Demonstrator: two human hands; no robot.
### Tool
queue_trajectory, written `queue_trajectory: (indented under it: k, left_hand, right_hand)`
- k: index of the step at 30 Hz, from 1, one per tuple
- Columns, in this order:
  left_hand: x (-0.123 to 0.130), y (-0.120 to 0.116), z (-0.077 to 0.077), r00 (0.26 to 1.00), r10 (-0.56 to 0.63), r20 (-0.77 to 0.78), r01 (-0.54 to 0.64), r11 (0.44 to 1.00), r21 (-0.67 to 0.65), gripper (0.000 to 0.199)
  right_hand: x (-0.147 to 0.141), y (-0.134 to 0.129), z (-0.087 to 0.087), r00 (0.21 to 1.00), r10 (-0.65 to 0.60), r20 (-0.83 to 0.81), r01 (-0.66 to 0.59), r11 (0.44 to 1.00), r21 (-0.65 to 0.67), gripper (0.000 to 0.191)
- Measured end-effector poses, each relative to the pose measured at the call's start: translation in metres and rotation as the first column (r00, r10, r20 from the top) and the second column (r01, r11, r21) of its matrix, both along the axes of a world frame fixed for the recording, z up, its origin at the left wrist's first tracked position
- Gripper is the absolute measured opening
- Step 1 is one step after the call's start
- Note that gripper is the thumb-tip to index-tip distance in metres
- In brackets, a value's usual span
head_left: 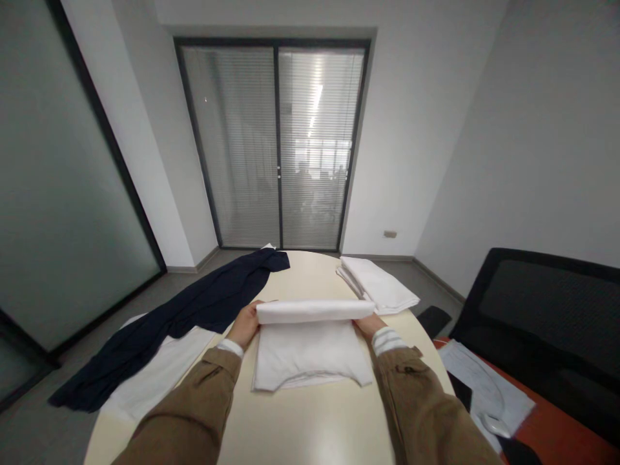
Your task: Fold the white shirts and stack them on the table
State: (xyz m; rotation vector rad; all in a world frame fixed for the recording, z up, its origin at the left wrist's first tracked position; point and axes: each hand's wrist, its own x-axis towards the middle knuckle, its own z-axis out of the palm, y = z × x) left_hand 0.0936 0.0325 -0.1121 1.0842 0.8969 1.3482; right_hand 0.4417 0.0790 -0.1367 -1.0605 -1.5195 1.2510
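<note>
A white shirt [310,352] lies on the cream table in front of me, its curved neckline toward me. The far part is folded over into a narrow band across the top. My left hand [246,325] grips the left end of that band, with the fingertips partly hidden by the cloth. At the opposite end, my right hand [369,325] is closed on the fold, its fingers mostly behind the fabric. Both brown sleeves reach in from the bottom of the view.
Dark navy clothing [194,316] and white cloth [159,371] drape over the table's [310,429] left side. Folded white garments [380,284] lie at the far right edge. A black-backed chair [542,336] with an orange seat stands right, holding papers [484,374] and a white mouse [495,425].
</note>
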Motion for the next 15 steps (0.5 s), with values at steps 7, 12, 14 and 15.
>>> queue_trajectory:
  k: [7,12,14,15]
  left_hand:
    - [0.001,-0.002,0.010,0.998,0.014,0.065,-0.011,0.999,-0.039,0.062]
    - [0.003,-0.002,0.007,0.992,-0.006,0.127,0.016,0.997,-0.080,0.046]
    - [0.005,-0.003,0.005,0.989,-0.008,0.151,0.020,0.997,-0.076,0.040]
    - [0.005,-0.004,0.005,0.988,-0.012,0.156,0.025,0.997,-0.079,0.038]
  right_hand:
    - [-0.003,0.000,0.010,0.989,0.064,-0.134,-0.069,0.997,-0.033,0.040]
    - [-0.007,-0.009,0.016,0.986,0.005,-0.166,-0.028,0.990,-0.135,0.037]
    - [-0.011,-0.012,0.015,0.975,-0.041,-0.217,0.005,0.986,-0.164,0.031]
    - [-0.012,-0.013,0.014,0.971,-0.052,-0.234,0.010,0.985,-0.174,0.029]
